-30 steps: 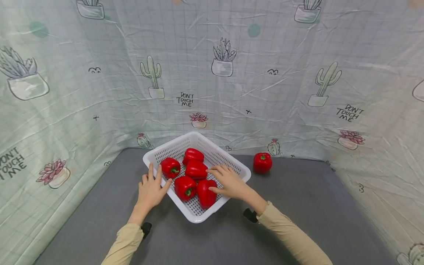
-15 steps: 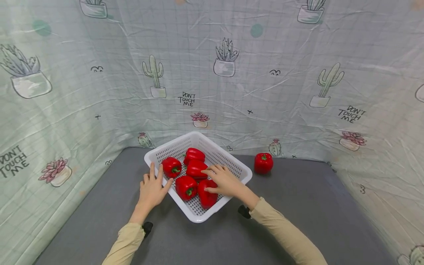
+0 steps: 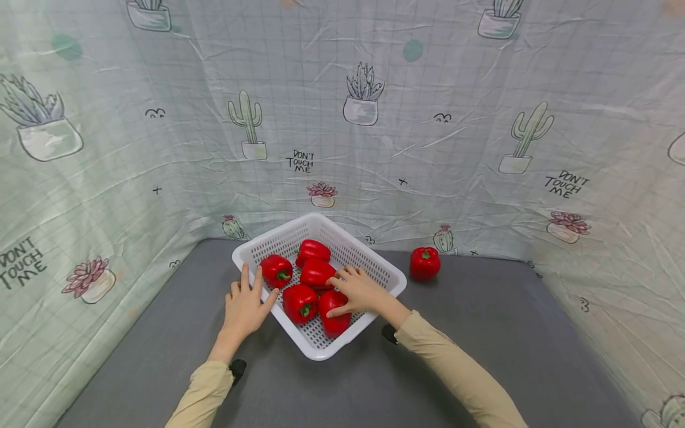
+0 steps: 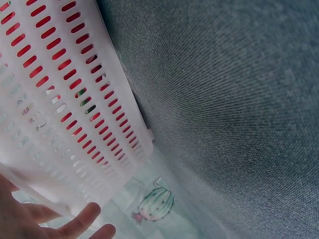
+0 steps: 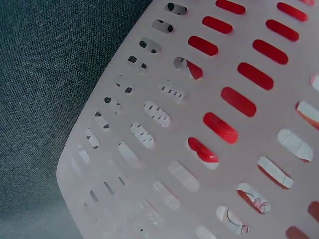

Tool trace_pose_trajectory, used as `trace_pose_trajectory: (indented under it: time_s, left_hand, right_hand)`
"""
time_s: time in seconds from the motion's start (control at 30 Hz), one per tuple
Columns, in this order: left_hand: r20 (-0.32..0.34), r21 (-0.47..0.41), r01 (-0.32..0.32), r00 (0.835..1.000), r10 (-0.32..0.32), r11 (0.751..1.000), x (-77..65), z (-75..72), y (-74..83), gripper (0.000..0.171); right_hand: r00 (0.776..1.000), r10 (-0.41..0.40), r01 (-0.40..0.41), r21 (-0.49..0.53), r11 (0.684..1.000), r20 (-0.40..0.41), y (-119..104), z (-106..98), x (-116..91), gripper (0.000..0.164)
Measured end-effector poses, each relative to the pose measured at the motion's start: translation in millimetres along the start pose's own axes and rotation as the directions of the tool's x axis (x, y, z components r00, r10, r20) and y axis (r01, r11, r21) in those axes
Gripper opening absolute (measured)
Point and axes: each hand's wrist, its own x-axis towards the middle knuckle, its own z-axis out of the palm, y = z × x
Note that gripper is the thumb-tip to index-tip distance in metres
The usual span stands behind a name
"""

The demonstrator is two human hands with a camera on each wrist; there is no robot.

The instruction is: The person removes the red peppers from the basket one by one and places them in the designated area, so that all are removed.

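Observation:
A white plastic basket with slotted walls holds several red bell peppers. My left hand has its fingers spread at the basket's left rim; in the left wrist view its fingertips show beside the slotted wall. My right hand reaches over the right rim. Its thumb lies across the nearest right bell pepper, and its fingers extend over that pepper's far side, near the middle bell pepper. Whether they press on it is hidden. The right wrist view shows mostly the basket's outer wall.
One more red bell pepper stands on the grey table, right of the basket. A cactus-print curtain encloses the back and both sides. Inside the basket lie a left bell pepper, a back one and a front one.
My right hand has moved slightly left and its thumb has come lower over the near right bell pepper. The left hand, basket and peppers have stayed in place.

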Motion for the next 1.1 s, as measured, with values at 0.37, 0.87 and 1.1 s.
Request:
trace_pose_trajectory:
  time_s: [0.37,0.87,1.1]
  left_hand:
    - [-0.003,-0.001,-0.004,1.0,0.004,1.0,0.3,-0.4,-1.4,0.072]
    - [-0.02,0.006,-0.003,1.0,0.003,1.0,0.9,0.2,-2.7,0.072]
    - [-0.036,0.006,-0.003,0.999,0.003,1.0,0.1,0.9,-1.0,0.071]
  right_hand:
    - [0.999,-0.007,0.009,-0.046,0.999,0.048,-1.3,2.1,5.5,0.065]
    - [0.997,-0.073,0.075,-0.116,0.99,0.02,-2.6,0.2,7.1,0.062]
    - [0.998,-0.063,0.064,-0.116,0.991,0.019,-2.2,2.6,7.0,0.06]
